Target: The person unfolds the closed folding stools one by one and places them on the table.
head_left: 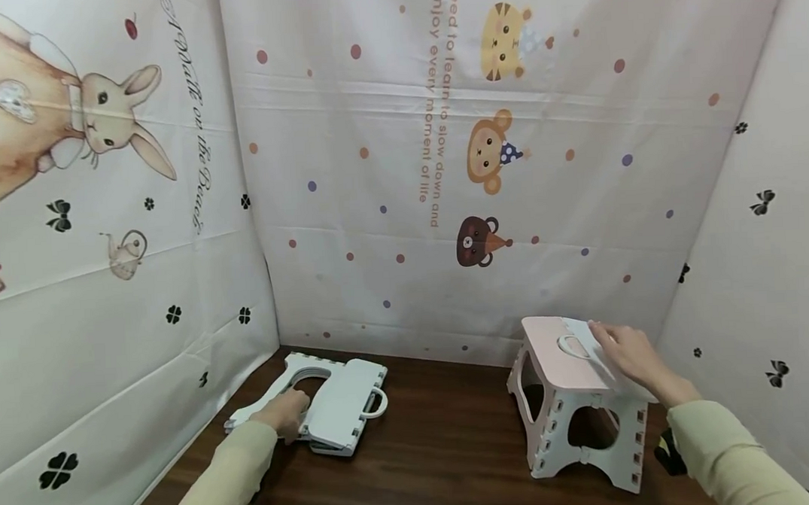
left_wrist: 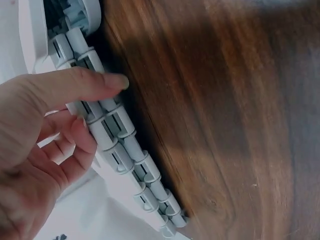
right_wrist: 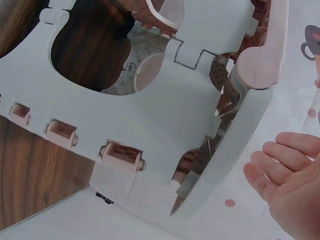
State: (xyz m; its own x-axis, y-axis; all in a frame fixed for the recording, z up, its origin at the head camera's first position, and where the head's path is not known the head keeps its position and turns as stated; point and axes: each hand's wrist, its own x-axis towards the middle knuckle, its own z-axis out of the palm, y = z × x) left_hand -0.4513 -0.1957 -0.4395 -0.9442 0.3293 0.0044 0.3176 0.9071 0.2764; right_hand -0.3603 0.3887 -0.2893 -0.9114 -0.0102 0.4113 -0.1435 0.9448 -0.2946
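On the left of the dark wooden surface, a pale folding step stool (head_left: 343,402) lies folded flat, its carry handle to the right. My left hand (head_left: 284,414) grips its near edge. In the left wrist view, the thumb reaches over the hinged edge (left_wrist: 115,122) and the other fingers curl at the side. A pink and pale-blue folding step stool (head_left: 551,351) stands unfolded on its legs at the right. My right hand (head_left: 629,356) is at the right side of its top, fingers extended. The right wrist view shows that hand (right_wrist: 295,175) with straight fingers, beside the stool's top panel (right_wrist: 225,150).
Printed white cloth walls (head_left: 392,283) enclose the wooden surface (head_left: 446,431) at the back and both sides. A dark object with a yellow part (head_left: 669,452) lies at the right, partly hidden by my right sleeve.
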